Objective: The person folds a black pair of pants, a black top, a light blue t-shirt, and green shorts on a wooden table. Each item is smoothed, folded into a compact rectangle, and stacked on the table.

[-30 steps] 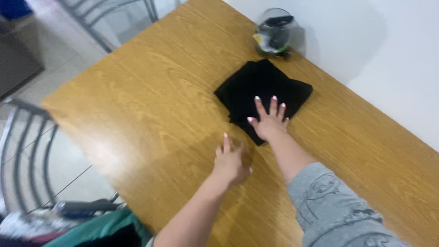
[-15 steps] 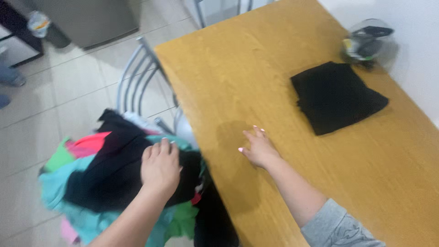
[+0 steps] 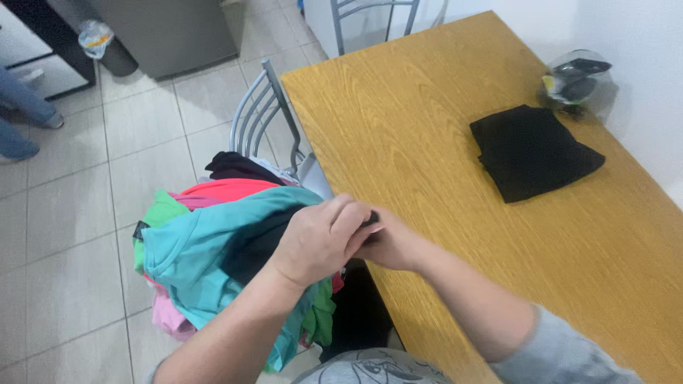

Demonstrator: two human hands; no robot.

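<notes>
A heap of clothes (image 3: 206,242) in teal, pink, green and black lies on a grey metal chair (image 3: 265,117) beside the wooden table (image 3: 427,142). My left hand (image 3: 316,238) is closed on a dark garment (image 3: 250,247) at the heap's right side, by the table's edge. My right hand (image 3: 388,245) meets it there, and its fingers pinch the same dark cloth; the grip itself is partly hidden behind the left hand. A folded black garment (image 3: 533,151) rests flat on the table near the wall, apart from both hands.
A clear round container (image 3: 575,78) with dark items stands against the white wall behind the folded garment. A second chair (image 3: 370,13) is at the table's far end. Another person's legs (image 3: 21,117) show at far left on the tiled floor, near a grey cabinet (image 3: 160,28).
My right hand left the tabletop and came over to the heap. My left hand closed on the dark garment and lifted it toward the table's edge. The view shifted slightly right.
</notes>
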